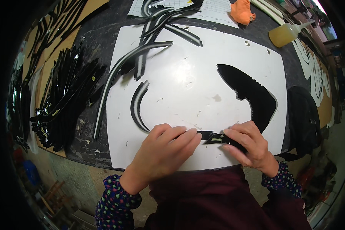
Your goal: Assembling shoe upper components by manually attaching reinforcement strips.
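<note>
My left hand (pixel 166 151) is closed, fingers pressed onto a curved black strip with a pale stripe (pixel 135 105). The strip arcs up from under that hand, and its dark end shows past my fingertips. My right hand (pixel 249 143) pinches the narrow end of a wide, curved black piece (pixel 262 103) with finely notched edges. Pale yellowish smears, perhaps glue, mark the tip of this piece. The two ends meet and seem to overlap slightly between my hands, just above the white board (pixel 191 103). My fingers hide part of both pieces.
More striped strips (pixel 142 48) lie across the board's far left. A heap of glossy black pieces (pixel 61 99) is at the left. At the back right are a squeeze bottle of yellowish liquid (pixel 285 35) and an orange cloth (pixel 242 12). A black bag-like item (pixel 303 119) sits right.
</note>
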Available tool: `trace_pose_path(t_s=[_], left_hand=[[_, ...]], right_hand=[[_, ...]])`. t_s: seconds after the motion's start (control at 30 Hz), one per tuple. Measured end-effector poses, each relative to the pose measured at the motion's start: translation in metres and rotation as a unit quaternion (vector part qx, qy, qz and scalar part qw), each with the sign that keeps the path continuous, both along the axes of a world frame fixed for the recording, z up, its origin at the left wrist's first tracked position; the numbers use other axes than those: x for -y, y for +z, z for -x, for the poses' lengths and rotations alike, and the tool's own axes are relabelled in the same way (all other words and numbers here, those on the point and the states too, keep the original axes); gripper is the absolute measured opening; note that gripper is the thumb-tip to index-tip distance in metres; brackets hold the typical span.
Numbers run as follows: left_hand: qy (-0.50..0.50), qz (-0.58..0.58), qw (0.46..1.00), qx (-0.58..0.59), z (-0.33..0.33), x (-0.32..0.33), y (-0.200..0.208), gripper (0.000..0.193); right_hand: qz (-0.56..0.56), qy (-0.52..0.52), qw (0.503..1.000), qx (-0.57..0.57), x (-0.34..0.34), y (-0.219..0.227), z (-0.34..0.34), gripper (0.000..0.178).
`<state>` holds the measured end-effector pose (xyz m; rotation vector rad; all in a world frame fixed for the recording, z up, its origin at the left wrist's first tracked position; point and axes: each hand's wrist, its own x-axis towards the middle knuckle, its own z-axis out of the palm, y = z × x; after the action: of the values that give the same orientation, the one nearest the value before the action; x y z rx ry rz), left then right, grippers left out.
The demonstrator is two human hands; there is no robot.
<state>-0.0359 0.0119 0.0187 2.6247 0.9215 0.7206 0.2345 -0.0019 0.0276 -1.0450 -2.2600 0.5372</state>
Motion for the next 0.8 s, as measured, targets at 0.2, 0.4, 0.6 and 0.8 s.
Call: trace_pose_path(t_s=[0.2,0.4,0.6,0.8], left_hand=[[0.001,0.001,1.0,-0.002,0.0,0.0,0.0,0.035],[0.002,-0.003,1.0,0.001,-0.001,0.0,-0.001,0.033],[0.005,-0.005,1.0,0.004,-0.001,0.001,-0.001,0.033],[0.001,-0.004,1.0,0.006,-0.002,-0.001,0.0,0.031]], right_hand=[[0.001,-0.027,1.0,0.007,0.007,0.002,0.005,0.044],[-0.01,-0.058,0.998,0.017,0.011,0.0,0.009,0.044],[-0.005,-0.06,0.998,0.017,0.011,0.001,0.01,0.045],[0.009,-0.061,0.998,0.017,0.01,0.003,0.01,0.045]])
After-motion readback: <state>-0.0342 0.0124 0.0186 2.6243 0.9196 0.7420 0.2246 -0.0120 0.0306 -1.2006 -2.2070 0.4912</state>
